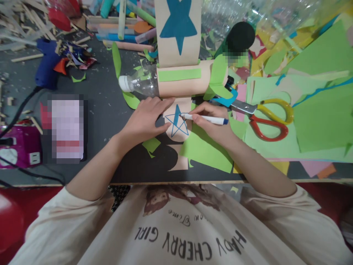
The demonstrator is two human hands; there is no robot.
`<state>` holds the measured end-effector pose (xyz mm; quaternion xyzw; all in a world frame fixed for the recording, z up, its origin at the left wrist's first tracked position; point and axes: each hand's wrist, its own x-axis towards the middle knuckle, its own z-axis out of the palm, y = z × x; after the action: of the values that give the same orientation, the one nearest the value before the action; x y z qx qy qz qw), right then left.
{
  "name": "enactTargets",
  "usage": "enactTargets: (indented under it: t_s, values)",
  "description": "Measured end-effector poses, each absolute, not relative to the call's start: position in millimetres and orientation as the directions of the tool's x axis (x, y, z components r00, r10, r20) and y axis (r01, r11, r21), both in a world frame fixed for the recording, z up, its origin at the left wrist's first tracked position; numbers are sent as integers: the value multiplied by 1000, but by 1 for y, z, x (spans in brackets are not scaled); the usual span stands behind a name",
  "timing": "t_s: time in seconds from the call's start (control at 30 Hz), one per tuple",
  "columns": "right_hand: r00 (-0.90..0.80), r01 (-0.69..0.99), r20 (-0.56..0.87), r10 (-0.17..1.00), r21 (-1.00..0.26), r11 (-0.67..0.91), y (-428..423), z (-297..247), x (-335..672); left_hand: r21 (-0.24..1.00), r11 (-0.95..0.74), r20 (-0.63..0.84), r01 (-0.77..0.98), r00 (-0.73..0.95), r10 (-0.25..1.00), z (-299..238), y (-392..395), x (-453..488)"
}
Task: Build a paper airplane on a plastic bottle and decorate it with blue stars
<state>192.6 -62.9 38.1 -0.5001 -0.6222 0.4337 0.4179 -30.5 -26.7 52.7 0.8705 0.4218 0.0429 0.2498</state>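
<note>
My right hand (211, 119) grips a white marker pen (211, 119) with a dark blue end. Its tip touches a blue outlined star on a beige paper wing (179, 135), and part of that star is filled in blue. Spread over the left edge of the same wing, my left hand (150, 119) lies with fingers apart. The wing joins a plastic bottle (143, 81) wrapped in beige paper, with a green strip (180, 75) and green tail pieces (217, 81). On the far side, another beige wing (165, 49) bears a solid blue star (179, 24).
Scissors (271, 119) with red and yellow handles lie right on green paper sheets (325, 110). To the left are a blue glue gun (46, 62), a blurred phone-like object (67, 129) and a purple box (26, 145). Colored rolls (124, 44) and wooden sticks (35, 18) lie behind.
</note>
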Motion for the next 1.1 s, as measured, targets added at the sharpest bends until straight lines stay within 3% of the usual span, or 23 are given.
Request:
enactTargets:
  t_s: [0.33, 0.77, 1.0, 1.1]
  values:
    - [-181, 279, 78, 980, -952, 127, -64, 36, 195, 459, -541, -116, 705, 651, 750, 52, -26, -31]
    - [-352, 234, 30, 935, -965, 119, -65, 42, 194, 461, -534, -127, 708, 649, 750, 52, -26, -31]
    - [-139, 194, 140, 980, -967, 166, -62, 37, 193, 451, -535, -138, 715, 648, 749, 51, -27, -32]
    - [-124, 191, 150, 981, -966, 172, -62, 36, 193, 456, -531, -143, 714, 647, 749, 52, -27, -31]
